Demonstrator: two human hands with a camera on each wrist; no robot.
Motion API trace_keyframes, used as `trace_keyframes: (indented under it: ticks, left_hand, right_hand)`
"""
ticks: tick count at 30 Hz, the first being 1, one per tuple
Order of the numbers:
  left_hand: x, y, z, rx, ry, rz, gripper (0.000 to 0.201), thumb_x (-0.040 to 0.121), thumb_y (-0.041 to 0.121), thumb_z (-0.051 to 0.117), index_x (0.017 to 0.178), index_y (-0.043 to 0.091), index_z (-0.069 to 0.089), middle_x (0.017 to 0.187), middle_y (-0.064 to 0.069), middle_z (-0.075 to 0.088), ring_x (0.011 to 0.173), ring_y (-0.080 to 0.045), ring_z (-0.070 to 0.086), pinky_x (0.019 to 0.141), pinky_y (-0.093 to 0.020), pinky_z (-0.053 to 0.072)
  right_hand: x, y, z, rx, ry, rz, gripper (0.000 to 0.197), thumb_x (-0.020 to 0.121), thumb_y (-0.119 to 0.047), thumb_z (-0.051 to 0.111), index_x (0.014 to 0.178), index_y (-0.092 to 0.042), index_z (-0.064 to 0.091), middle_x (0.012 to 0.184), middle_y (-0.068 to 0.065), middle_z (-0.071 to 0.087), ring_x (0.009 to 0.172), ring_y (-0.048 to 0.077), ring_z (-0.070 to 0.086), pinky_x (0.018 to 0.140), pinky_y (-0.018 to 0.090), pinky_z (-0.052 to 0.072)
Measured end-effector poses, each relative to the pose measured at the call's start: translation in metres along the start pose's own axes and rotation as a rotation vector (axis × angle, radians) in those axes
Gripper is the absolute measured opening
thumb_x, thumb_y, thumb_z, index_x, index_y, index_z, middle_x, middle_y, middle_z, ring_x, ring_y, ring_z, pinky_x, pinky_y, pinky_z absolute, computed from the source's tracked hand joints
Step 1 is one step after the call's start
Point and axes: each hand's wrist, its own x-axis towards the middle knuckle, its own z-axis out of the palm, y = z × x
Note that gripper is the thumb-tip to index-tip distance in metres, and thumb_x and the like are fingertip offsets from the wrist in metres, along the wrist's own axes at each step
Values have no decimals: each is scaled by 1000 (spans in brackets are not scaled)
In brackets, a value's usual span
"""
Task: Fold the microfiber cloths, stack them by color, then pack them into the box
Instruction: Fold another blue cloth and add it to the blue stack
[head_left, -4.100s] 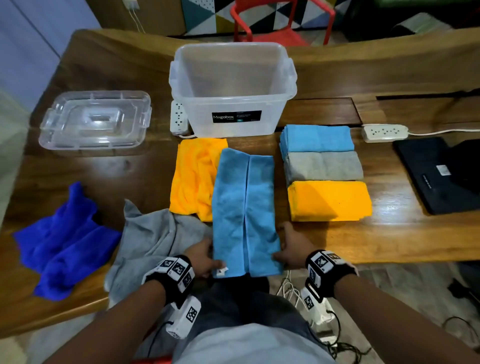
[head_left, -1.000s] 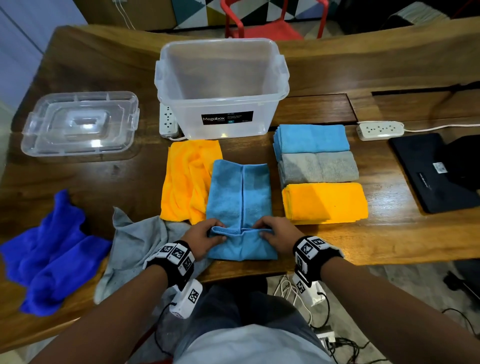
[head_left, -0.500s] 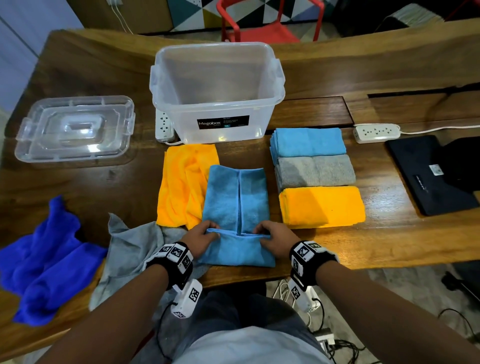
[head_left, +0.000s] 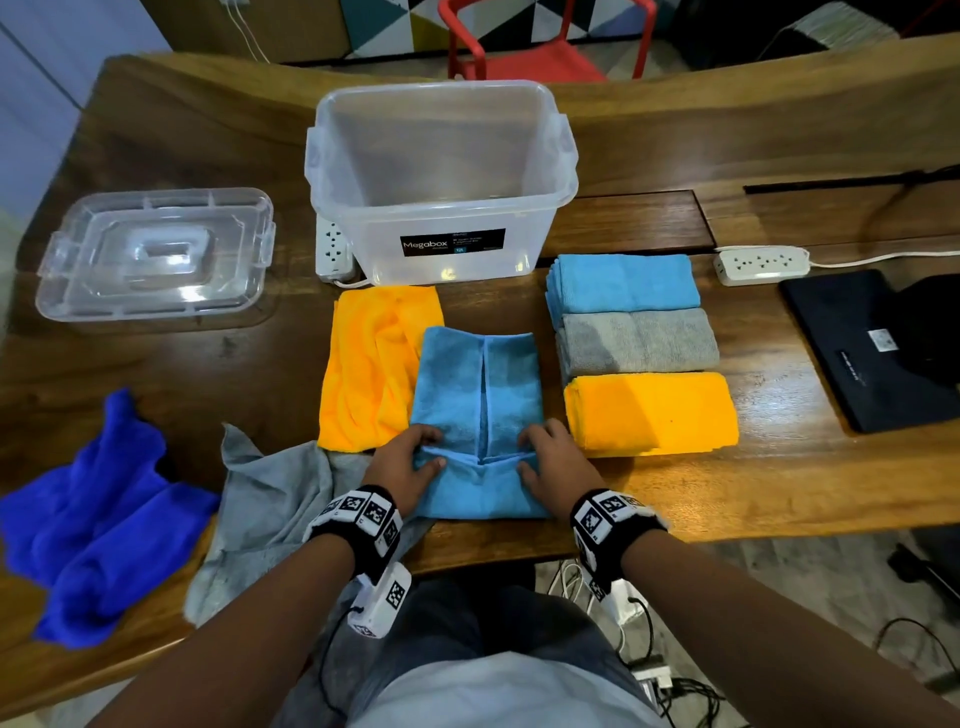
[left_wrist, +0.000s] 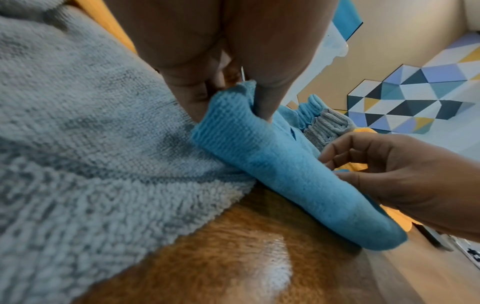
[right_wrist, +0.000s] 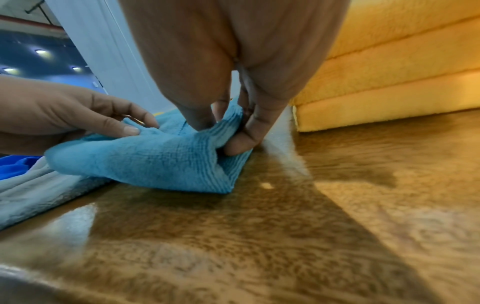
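Observation:
A light blue cloth lies in front of me, folded into a long strip with its near end turned up and over. My left hand pinches the left corner of that turned edge. My right hand pinches the right corner. To the right sit folded stacks: light blue, grey and orange. The clear box stands open behind them. An unfolded orange cloth, a loose grey cloth and crumpled dark blue cloths lie to the left.
The box lid rests at the far left. Power strips sit beside the box and at right. A black flat item lies at the right edge. A red chair stands beyond the wooden table.
Both hands have lifted the near end of the light blue strip and carried it forward, away from me, so the cloth is shorter than four seconds ago. The fold has advanced slightly.

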Motion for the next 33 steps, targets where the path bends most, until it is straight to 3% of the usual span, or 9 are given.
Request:
trace_keyframes:
  ticks: [4, 7, 11, 15, 20, 25, 28, 31, 33]
  left_hand:
    - [0, 4, 1, 20, 25, -5, 19, 93, 17, 63, 108, 28, 59, 113, 8, 63, 103, -9, 56, 86, -21, 41]
    - [-1, 7, 2, 23, 48, 5, 15, 96, 17, 59, 108, 25, 60, 112, 8, 63, 102, -10, 56, 83, -21, 40]
    - [-4, 4, 3, 59, 57, 4, 16, 96, 18, 58, 112, 22, 59, 112, 8, 62, 104, -12, 56, 85, -22, 40]
    - [-5, 4, 4, 92, 74, 5, 18, 96, 17, 56, 114, 18, 59, 118, 2, 61, 109, -17, 55, 91, -25, 41]
    - [-8, 4, 7, 108, 123, -16, 15, 96, 14, 54, 109, 17, 58, 114, -1, 61, 107, -20, 56, 90, -28, 43]
    - [-10, 9, 5, 199, 119, -4, 30, 96, 23, 55, 126, 18, 53, 130, -3, 51, 117, -22, 51, 99, -36, 44]
    - [-21, 14, 2, 519, 184, 165, 40, 93, 34, 55, 131, 22, 50, 144, -3, 40, 128, -27, 41, 102, -44, 40]
    - [-33, 4, 7, 783, -60, 395, 58, 91, 49, 42, 143, 22, 41, 157, -1, 30, 142, -24, 32, 109, -46, 34]
    - [-37, -14, 12, 914, -225, 440, 73, 91, 58, 37, 152, 19, 28, 160, -2, 22, 147, -25, 25, 114, -44, 18]
  right_hand:
    - [-7, -4, 0, -18, 57, -95, 28, 92, -14, 62, 119, -12, 56, 132, 6, 40, 116, 19, 50, 99, 20, 41]
    - [-11, -4, -1, 1, 69, -114, 23, 91, -4, 59, 113, -10, 59, 129, 8, 43, 115, 22, 51, 101, 27, 47]
    - [-10, -2, -2, 26, 112, -105, 10, 93, -10, 61, 103, -10, 61, 126, 7, 45, 112, 21, 51, 97, 31, 50]
    - [-14, -5, -2, -91, 180, -177, 21, 91, -22, 66, 110, -14, 64, 131, 10, 47, 124, 26, 45, 104, 32, 41]
    - [-29, -14, 7, -300, -98, -423, 44, 92, -37, 59, 133, -22, 53, 149, 9, 41, 136, 27, 41, 113, 42, 37]
    - [-25, -11, 18, -388, -277, -400, 58, 95, -34, 57, 148, -20, 38, 161, 8, 23, 144, 30, 30, 120, 41, 21]
    - [-23, -3, 23, -376, -317, -407, 61, 94, -29, 56, 150, -19, 34, 164, 7, 18, 148, 30, 23, 123, 43, 18]
    - [-23, 4, 26, -387, -331, -429, 64, 96, -32, 48, 154, -17, 27, 166, 7, 9, 153, 27, 11, 125, 45, 12]
    - [-25, 9, 26, -424, -343, -439, 73, 94, -45, 29, 158, -15, 15, 167, 5, -2, 154, 26, -3, 123, 43, -1]
